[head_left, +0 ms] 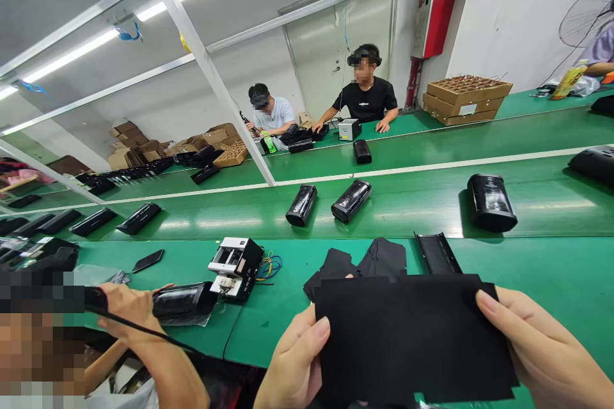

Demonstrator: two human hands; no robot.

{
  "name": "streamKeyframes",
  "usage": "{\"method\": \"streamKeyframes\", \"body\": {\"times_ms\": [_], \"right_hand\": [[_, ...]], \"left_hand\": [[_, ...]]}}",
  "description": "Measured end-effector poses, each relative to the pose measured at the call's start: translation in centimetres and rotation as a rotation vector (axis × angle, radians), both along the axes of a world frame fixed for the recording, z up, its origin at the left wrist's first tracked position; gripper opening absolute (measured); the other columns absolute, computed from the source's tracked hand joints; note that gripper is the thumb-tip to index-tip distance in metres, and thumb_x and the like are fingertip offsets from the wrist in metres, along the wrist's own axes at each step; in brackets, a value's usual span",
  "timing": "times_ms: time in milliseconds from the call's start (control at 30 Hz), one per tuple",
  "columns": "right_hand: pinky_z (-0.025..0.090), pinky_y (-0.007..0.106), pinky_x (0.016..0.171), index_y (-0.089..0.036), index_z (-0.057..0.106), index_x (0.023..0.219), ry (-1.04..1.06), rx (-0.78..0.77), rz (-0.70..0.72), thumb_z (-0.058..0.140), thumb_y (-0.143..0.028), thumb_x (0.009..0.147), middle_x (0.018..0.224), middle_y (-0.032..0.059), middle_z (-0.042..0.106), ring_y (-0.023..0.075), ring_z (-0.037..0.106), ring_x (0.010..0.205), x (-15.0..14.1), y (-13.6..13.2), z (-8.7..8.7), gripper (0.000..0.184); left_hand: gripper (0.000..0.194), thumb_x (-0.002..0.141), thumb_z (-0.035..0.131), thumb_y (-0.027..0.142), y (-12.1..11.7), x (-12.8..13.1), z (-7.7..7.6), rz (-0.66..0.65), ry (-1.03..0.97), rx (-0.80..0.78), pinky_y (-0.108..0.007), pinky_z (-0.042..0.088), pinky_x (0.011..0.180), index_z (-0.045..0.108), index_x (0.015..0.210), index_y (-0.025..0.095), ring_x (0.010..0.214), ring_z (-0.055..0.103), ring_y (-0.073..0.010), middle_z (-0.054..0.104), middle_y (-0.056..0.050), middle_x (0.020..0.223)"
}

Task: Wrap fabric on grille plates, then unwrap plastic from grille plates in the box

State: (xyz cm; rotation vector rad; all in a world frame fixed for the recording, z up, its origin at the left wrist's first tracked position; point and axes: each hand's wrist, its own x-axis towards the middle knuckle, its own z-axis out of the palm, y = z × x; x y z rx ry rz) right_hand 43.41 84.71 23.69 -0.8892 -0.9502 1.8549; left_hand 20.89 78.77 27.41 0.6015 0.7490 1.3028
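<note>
A flat black sheet (pixel 412 339) with notched edges is held up close to the camera. My left hand (pixel 295 358) pinches its left edge, thumb on the front face. At the right edge, my right hand (pixel 537 339) grips it the same way; the fingers behind the sheet are hidden. Just beyond lie more black sheets (pixel 384 259) in loose piles on the green table. A black open casing part (pixel 436 254) lies behind the held sheet, partly covered by it.
Black rounded housings (pixel 491 201) lie along the green conveyor belt (pixel 230 214). A small white-and-black machine (pixel 236 268) stands on the table. At left, a co-worker's hand (pixel 127 310) is beside a black housing (pixel 185 300). Two people sit across the belt. A metal post (pixel 211 70) slants overhead.
</note>
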Motion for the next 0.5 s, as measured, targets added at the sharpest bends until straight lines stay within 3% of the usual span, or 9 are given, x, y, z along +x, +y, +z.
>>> {"method": "streamKeyframes", "body": {"times_ms": [200, 400, 500], "right_hand": [[0.044, 0.03, 0.038, -0.024, 0.066, 0.059, -0.103, -0.059, -0.168, 0.064, -0.049, 0.057, 0.051, 0.0054, 0.062, 0.0227, 0.055, 0.045, -0.3, -0.4, 0.1, 0.025], [0.046, 0.029, 0.039, -0.027, 0.066, 0.064, -0.202, -0.125, -0.387, 0.068, -0.046, 0.053, 0.06, 0.004, 0.066, 0.0229, 0.058, 0.05, 0.4, -0.3, -2.1, 0.021], [0.048, 0.029, 0.044, -0.025, 0.066, 0.064, -0.174, -0.076, -0.352, 0.066, -0.047, 0.057, 0.062, 0.0052, 0.067, 0.0234, 0.06, 0.054, 0.5, 0.0, -2.5, 0.023]], "left_hand": [[0.042, 0.07, 0.056, 0.025, 0.1, -0.2, -0.3, 0.021, 0.04, -0.008, -0.038, 0.042, 0.085, 0.056, 0.111, 0.014, 0.098, 0.055, -0.0281, 0.063, -0.011, 0.1], [0.048, 0.071, 0.056, 0.028, 0.4, -0.3, -0.3, -0.006, 0.053, -0.004, -0.037, 0.044, 0.082, 0.051, 0.117, 0.015, 0.097, 0.055, -0.0281, 0.061, -0.011, 0.106], [0.048, 0.07, 0.056, 0.028, 0.5, -0.4, -0.2, -0.012, 0.048, -0.033, -0.038, 0.045, 0.082, 0.051, 0.116, 0.016, 0.097, 0.055, -0.0283, 0.06, -0.011, 0.107]]}}
